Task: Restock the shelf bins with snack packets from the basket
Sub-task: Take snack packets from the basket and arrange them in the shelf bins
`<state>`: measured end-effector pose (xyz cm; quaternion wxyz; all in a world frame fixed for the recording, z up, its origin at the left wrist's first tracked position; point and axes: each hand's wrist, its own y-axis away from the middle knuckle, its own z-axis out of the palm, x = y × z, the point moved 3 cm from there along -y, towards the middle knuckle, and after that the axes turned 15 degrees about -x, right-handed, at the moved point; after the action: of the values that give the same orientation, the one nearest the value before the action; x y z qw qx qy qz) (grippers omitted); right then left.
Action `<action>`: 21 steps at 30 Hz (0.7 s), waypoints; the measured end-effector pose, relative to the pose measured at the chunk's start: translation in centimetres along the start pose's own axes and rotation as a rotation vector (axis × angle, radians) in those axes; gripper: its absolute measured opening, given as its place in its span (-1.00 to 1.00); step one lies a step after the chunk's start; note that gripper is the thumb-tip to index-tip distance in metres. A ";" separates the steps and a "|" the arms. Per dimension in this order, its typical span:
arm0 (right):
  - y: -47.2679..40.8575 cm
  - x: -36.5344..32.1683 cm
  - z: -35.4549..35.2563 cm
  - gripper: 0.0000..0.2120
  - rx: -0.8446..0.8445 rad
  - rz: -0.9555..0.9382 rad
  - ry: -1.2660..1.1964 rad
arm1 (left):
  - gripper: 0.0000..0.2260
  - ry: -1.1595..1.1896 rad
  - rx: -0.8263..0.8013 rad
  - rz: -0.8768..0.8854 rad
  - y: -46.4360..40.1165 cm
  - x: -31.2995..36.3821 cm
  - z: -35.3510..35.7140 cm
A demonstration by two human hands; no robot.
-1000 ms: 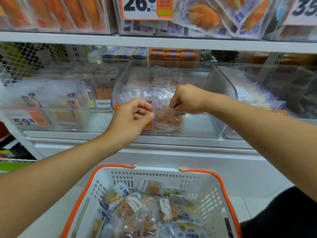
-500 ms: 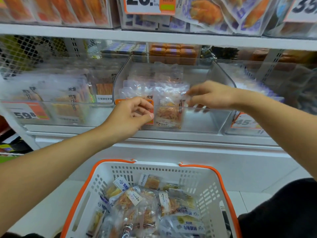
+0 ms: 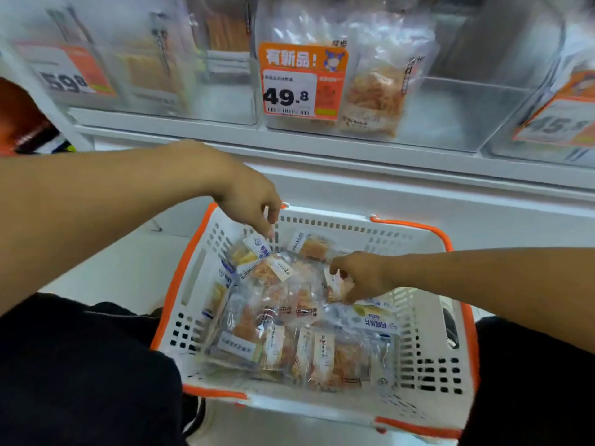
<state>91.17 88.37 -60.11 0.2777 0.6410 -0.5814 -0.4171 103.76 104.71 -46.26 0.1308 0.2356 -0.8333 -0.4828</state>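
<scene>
A white basket with an orange rim sits low between my knees and holds several clear snack packets of orange dried pieces. My right hand is inside the basket, thumb and fingers pinching one snack packet near the middle. My left hand hangs over the basket's far left corner, with its fingers pointing down just above a blue-labelled packet and holding nothing. Above, the clear middle shelf bin carries an orange 49.8 price tag and has a packet standing upright at its front.
A clear bin with a 59.8 tag stands to the left and another with a 45 tag to the right. The white shelf ledge runs just above the basket. Dark trouser legs flank the basket.
Both hands have dropped from the middle shelf bin into the basket, and the view has tilted down. My right hand has taken hold of a packet there.
</scene>
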 end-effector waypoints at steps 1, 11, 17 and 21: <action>-0.6 0.2 -0.2 -0.38 0.007 0.009 -0.022 | -0.58 -0.002 0.053 0.011 0.0 -0.4 -0.1; -7.0 0.8 -1.5 -0.69 0.422 0.205 -0.595 | -0.56 -0.056 0.021 -0.069 -0.2 -2.8 1.2; -8.3 -0.5 3.1 -0.51 0.724 0.264 -0.558 | -0.56 -0.051 0.035 -0.057 -0.2 -3.5 1.6; -9.3 0.9 4.3 -0.30 0.745 0.344 -0.946 | -0.57 -0.052 0.027 -0.076 -0.1 -4.0 1.8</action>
<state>92.25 89.65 -70.31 -0.1889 0.3380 -0.8426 -0.3743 106.40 108.12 -47.18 0.0873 0.2563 -0.8332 -0.4821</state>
